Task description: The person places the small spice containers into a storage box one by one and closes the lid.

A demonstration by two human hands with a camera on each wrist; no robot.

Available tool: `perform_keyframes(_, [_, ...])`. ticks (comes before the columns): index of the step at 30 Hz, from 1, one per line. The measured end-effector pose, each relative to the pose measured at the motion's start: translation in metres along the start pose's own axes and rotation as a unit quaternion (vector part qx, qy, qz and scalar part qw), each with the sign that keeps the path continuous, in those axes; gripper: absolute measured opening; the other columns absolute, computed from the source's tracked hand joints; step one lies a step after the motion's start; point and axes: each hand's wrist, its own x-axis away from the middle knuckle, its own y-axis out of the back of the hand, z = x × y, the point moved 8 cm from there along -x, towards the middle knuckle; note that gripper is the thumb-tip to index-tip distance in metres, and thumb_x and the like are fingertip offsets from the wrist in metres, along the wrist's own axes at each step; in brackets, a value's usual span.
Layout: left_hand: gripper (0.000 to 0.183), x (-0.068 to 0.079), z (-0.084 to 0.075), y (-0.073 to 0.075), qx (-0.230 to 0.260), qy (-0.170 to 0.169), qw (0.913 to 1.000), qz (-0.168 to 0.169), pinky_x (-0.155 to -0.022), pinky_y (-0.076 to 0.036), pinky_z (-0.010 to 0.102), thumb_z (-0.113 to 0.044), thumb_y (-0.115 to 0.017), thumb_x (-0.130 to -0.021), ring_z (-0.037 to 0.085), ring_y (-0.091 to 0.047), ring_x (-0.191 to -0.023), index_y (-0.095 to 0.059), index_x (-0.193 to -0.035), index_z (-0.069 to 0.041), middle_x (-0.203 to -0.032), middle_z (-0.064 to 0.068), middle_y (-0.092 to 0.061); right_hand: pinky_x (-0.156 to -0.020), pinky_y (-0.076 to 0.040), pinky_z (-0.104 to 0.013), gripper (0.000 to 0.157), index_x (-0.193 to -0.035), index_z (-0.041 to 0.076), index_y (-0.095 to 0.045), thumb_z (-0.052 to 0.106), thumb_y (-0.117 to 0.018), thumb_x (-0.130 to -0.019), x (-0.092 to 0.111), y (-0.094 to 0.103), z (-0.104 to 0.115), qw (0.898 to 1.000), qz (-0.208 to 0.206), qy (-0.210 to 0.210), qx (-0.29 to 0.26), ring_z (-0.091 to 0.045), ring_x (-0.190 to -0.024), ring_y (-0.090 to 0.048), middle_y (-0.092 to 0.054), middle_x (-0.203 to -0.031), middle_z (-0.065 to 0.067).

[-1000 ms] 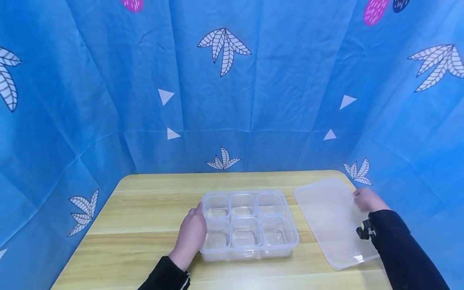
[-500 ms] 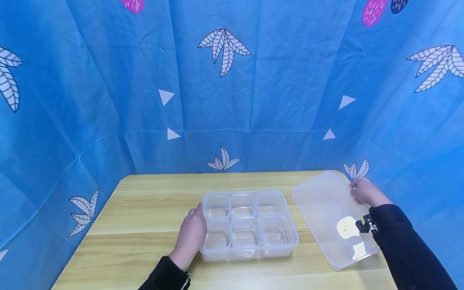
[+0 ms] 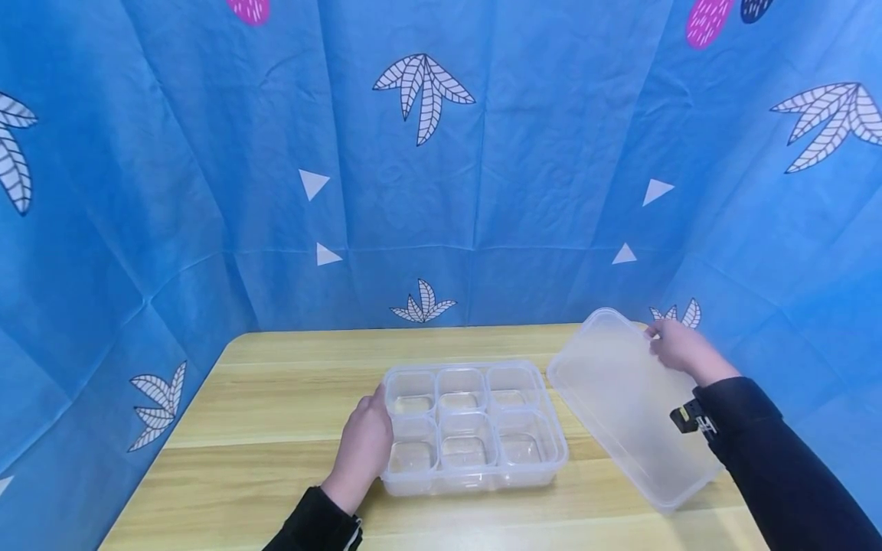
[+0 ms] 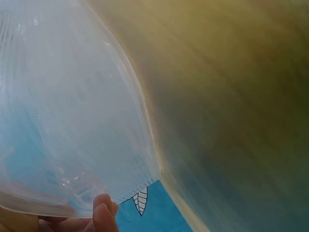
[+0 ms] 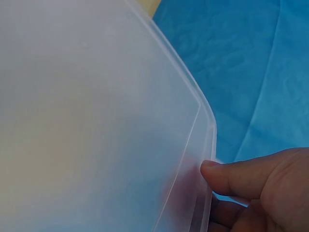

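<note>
Two dark sleeves reach in from the near side, the left sleeve and the right sleeve, with a small black device at the right wrist. The left hand holds the left side of a box; in the left wrist view its fingers are bent against the rim and wall, one fingertip showing at a corner. There is one box, resting on the table near its middle, made of clear, colourless plastic with rounded corners. Inside are six compartments, in two rows of three.

One lid is to the right of the box, apart from it along most of its length. It is a cloudy, see-through rectangle with rounded corners and a raised rim, tilted so that its far end is higher than its near end. The right hand pinches the lid's right edge toward the far end, thumb on one face and fingers blurred through the plastic behind it.

The table is one pale yellow wood-grain top. Beyond it hangs blue cloth, printed with six leaf sprigs, five white triangles, two pink ovals and one dark oval, several cut off or partly covered.
</note>
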Motion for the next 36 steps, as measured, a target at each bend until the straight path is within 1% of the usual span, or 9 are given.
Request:
perform_keyframes(4, [0.044,-0.001,0.002,0.0,0.0,0.0,1.0,0.002,-0.09,-0.056,0.047,-0.001,-0.042,-0.104,0.034,-0.066,-0.103,-0.039,-0.145,0.014,-0.117,0.026,-0.061,-0.071,-0.057,-0.049,0.033,-0.121,-0.024,-0.049,-0.005,-0.05,-0.095,0.002,0.003,0.016,1.0,-0.003,0.013,0.012,-0.04,-0.087,-0.065,-0.062,-0.103,-0.035])
perform_keyframes(9, [0.044,-0.001,0.004,-0.001,0.001,0.001,1.0,0.001,-0.09,-0.056,0.047,-0.002,-0.041,-0.104,0.033,-0.066,-0.102,-0.039,-0.145,0.014,-0.117,0.025,-0.062,-0.077,-0.055,-0.054,0.032,-0.122,-0.023,-0.05,-0.003,-0.048,-0.097,0.006,0.007,0.033,0.999,-0.015,0.024,0.019,-0.048,-0.095,-0.062,-0.059,-0.111,-0.039])
perform_keyframes(12, [0.044,-0.001,0.003,-0.001,0.001,0.0,1.0,-0.002,-0.09,-0.056,0.047,-0.001,-0.042,-0.103,0.033,-0.066,-0.101,-0.04,-0.144,0.014,-0.116,0.026,-0.062,-0.073,-0.054,-0.051,0.028,-0.12,-0.02,-0.051,-0.003,-0.047,-0.098,0.008,0.011,0.041,0.999,-0.029,0.031,0.018,-0.045,-0.091,-0.06,-0.058,-0.111,-0.038])
perform_keyframes(15, [0.044,-0.001,0.002,0.0,0.002,0.0,1.0,-0.001,-0.09,-0.056,0.047,0.0,-0.042,-0.103,0.033,-0.066,-0.101,-0.04,-0.144,0.015,-0.116,0.026,-0.062,-0.067,-0.05,-0.045,0.024,-0.117,-0.017,-0.054,-0.002,-0.047,-0.099,0.01,0.018,0.052,0.998,-0.043,0.042,0.022,-0.035,-0.081,-0.058,-0.061,-0.105,-0.033])
perform_keyframes(19, [0.044,-0.001,0.002,0.001,0.003,0.001,1.0,0.004,-0.091,-0.055,0.048,0.0,-0.042,-0.103,0.034,-0.065,-0.103,-0.04,-0.144,0.015,-0.117,0.026,-0.061,-0.067,-0.047,-0.044,0.023,-0.117,-0.013,-0.057,0.001,-0.05,-0.101,0.015,0.028,0.072,0.996,-0.064,0.059,0.034,-0.031,-0.078,-0.057,-0.063,-0.104,-0.029])
perform_keyframes(26, [0.044,-0.001,0.002,0.002,0.006,-0.005,1.0,0.0,-0.091,-0.055,0.048,0.001,-0.042,-0.103,0.034,-0.065,-0.103,-0.04,-0.144,0.015,-0.117,0.027,-0.061,-0.079,-0.051,-0.055,0.024,-0.121,-0.007,-0.06,0.004,-0.054,-0.101,0.021,0.04,0.111,0.989,-0.101,0.095,0.051,-0.04,-0.094,-0.062,-0.065,-0.109,-0.027])
perform_keyframes(30, [0.043,-0.001,0.002,0.001,0.003,-0.01,0.9999,-0.001,-0.089,-0.056,0.047,0.002,-0.042,-0.102,0.033,-0.066,-0.1,-0.04,-0.144,0.015,-0.115,0.026,-0.062,-0.079,-0.052,-0.054,0.024,-0.121,-0.004,-0.062,0.005,-0.055,-0.101,0.022,0.042,0.128,0.986,-0.106,0.112,0.058,-0.038,-0.094,-0.063,-0.067,-0.107,-0.023])
perform_keyframes(36, [0.042,0.0,0.001,0.002,-0.002,-0.02,0.9998,-0.005,-0.088,-0.057,0.046,0.003,-0.042,-0.102,0.033,-0.066,-0.098,-0.041,-0.142,0.017,-0.113,0.026,-0.062,-0.083,-0.052,-0.056,0.025,-0.123,-0.005,-0.063,0.004,-0.057,-0.1,0.017,0.042,0.147,0.984,-0.106,0.129,0.065,-0.04,-0.098,-0.063,-0.067,-0.11,-0.024])
